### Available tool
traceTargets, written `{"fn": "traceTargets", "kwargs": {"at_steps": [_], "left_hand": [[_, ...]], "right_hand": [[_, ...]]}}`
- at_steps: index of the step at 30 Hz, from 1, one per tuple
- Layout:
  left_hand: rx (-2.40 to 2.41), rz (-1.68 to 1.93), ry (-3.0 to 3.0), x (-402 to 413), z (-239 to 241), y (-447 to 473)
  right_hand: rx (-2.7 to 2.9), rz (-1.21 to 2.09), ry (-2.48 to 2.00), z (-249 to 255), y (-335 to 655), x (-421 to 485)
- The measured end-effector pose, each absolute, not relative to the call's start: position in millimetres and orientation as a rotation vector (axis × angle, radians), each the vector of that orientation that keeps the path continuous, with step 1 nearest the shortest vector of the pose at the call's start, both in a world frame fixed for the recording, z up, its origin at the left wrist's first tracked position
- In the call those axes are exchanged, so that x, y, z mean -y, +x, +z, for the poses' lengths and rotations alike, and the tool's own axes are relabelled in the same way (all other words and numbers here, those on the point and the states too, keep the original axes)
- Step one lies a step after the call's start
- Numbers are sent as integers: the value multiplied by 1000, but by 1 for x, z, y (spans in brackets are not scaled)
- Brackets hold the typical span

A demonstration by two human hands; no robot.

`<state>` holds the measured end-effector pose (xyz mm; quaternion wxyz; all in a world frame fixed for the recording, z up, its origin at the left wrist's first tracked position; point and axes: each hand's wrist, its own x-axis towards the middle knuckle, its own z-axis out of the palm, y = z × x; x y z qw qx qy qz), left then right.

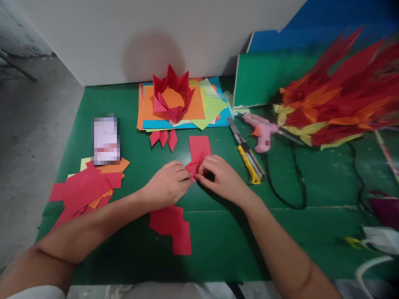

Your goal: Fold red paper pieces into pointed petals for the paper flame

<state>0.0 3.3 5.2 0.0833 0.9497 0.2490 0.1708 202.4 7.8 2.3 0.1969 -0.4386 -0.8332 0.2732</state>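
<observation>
At the middle of the green table, my left hand [170,185] and my right hand [220,176] meet over a small folded piece of red paper [193,167]. Both hands pinch it, the left from its left side, the right between thumb and forefinger. Fingers hide part of its folds. Just beyond lies a flat red paper strip [200,145]. Several small folded red paper diamonds [163,139] rest farther back. Nearer to me is a cut red paper sheet [174,226]. A ring of pointed folded red paper [171,97] stands on a stack of coloured sheets [196,109].
A yellow utility knife [247,155] and a pink glue gun [263,131] with a black cord lie to the right. Red and orange paper flames [336,91] stand beyond. At left, a phone [107,141] rests by red and orange paper scraps [89,182]. A white board [156,33] rises behind.
</observation>
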Motion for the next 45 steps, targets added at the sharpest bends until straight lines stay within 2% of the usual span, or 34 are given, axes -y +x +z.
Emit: {"fn": "traceTargets", "kwargs": {"at_steps": [15,23,34,45], "left_hand": [[-890,345,2963,15,4,6],[-828,288,3009,18,1,7],[-1086,446,2969,24,2,8],[-1082,348,3003,26,1,8]], "right_hand": [[2282,893,-1159,3,210,-7],[2331,477,-1203,1,208,-8],[2487,372,-1230,-5,208,-8],[2494,303,-1270,-4,205,-7]]}}
